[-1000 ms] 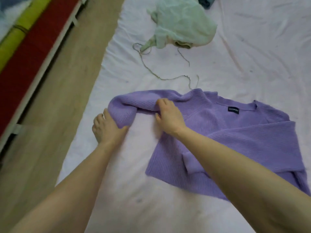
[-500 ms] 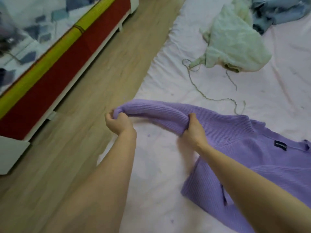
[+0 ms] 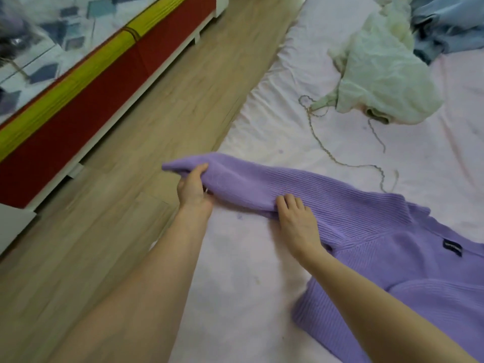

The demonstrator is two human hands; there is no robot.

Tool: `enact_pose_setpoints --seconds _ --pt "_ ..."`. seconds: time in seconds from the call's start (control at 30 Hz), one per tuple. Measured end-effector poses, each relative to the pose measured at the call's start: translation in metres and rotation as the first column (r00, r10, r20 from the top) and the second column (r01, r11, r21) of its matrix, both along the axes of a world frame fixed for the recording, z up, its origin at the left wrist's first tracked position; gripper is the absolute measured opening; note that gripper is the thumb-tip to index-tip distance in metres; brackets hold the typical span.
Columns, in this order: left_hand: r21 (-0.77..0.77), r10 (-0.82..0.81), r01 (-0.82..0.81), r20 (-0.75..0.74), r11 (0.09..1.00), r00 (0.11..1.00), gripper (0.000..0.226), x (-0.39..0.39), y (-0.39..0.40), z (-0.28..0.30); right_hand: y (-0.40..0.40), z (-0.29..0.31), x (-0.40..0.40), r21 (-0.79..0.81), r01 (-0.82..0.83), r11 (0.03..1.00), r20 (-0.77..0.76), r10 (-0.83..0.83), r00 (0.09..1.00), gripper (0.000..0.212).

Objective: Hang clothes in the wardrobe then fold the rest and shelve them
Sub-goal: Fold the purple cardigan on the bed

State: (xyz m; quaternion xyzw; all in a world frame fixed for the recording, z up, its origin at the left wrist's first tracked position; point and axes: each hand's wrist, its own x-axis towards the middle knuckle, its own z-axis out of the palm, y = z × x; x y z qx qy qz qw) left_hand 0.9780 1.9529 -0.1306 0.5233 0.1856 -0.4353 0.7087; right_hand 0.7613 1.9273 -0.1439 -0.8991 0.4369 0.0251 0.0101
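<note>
A purple ribbed sweater (image 3: 379, 244) lies on the pale pink sheet (image 3: 262, 284) of the bed, its dark neck label facing up. One sleeve is stretched out to the left, past the bed's edge. My left hand (image 3: 192, 187) grips that sleeve near the cuff, thumb on top. My right hand (image 3: 297, 218) holds the sleeve's lower edge further along, near the shoulder, fingers curled on the knit. Beyond the sweater lies a crumpled pale green garment (image 3: 382, 82) with a long loose cord.
A blue garment (image 3: 445, 24) is bunched at the top right of the bed. Wooden floor (image 3: 117, 205) runs along the bed's left side. A low red and yellow cabinet (image 3: 78, 93) stands at the far side of the floor.
The sleeve was folded back a second ago; both hands have pulled it out straight to the left. The view has swung left, showing more floor and cabinet.
</note>
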Motion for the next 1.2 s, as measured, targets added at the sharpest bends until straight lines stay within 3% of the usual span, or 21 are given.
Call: enact_pose_setpoints --seconds 0.1,0.17,0.27,0.33,0.43,0.6,0.7,0.8,0.93,1.0,1.1,1.13,1.2 --pt "-0.211 0.001 -0.019 -0.085 0.977 0.996 0.014 -0.003 -0.004 0.010 -0.004 0.009 -0.004 0.122 0.069 0.990 0.097 -0.081 0.992 0.018" --pt "-0.118 -0.111 0.092 -0.159 0.989 0.981 0.015 -0.011 0.002 0.005 -0.007 0.009 -0.008 0.142 0.002 0.990 0.146 -0.023 0.989 0.021" --pt "0.074 -0.294 0.305 -0.139 0.949 0.946 0.015 -0.021 0.008 -0.009 -0.008 0.010 -0.006 0.055 -0.045 0.997 0.183 0.034 0.982 0.030" --pt "0.113 -0.321 0.334 -0.115 0.936 0.940 0.010 -0.023 0.006 -0.007 -0.009 0.003 -0.008 -0.016 -0.088 0.996 0.118 0.089 0.989 0.021" --pt "0.190 -0.258 0.270 -0.083 0.944 0.963 0.028 -0.022 -0.001 -0.004 -0.002 0.001 -0.003 0.052 -0.105 0.993 0.157 0.096 0.983 0.006" --pt "0.390 -0.228 0.183 0.073 0.903 0.971 0.037 -0.024 0.012 -0.006 0.015 -0.003 0.000 0.215 -0.083 0.973 0.193 0.041 0.980 0.012" --pt "0.395 -0.237 0.185 0.087 0.900 0.968 0.039 -0.027 0.018 -0.007 0.015 -0.005 -0.002 0.317 -0.093 0.944 0.174 0.038 0.984 0.020" --pt "0.461 -0.229 0.123 0.182 0.879 0.956 0.052 -0.029 0.018 -0.002 0.012 -0.004 0.004 0.323 -0.129 0.938 0.176 0.075 0.982 0.029" --pt "0.384 -0.212 0.080 0.315 0.920 0.925 0.041 -0.026 0.009 0.002 0.018 -0.005 0.011 0.301 -0.142 0.943 0.205 0.081 0.975 0.035" --pt "0.418 -0.269 0.124 0.309 0.900 0.912 0.036 -0.025 0.007 -0.002 0.020 -0.009 0.009 0.370 -0.177 0.912 0.272 0.076 0.959 0.035" --pt "0.541 -0.385 0.182 0.290 0.821 0.876 0.041 -0.022 0.010 -0.014 0.001 -0.006 0.007 0.354 -0.056 0.933 0.466 -0.124 0.876 0.027" --pt "0.559 -0.411 0.189 0.301 0.807 0.861 0.042 -0.021 0.010 -0.018 -0.009 -0.006 0.006 0.301 0.036 0.953 0.455 -0.176 0.873 0.029" --pt "0.566 -0.425 0.195 0.308 0.801 0.851 0.044 -0.019 0.011 -0.022 -0.029 -0.010 0.006 0.286 0.156 0.946 0.197 -0.217 0.956 0.045"
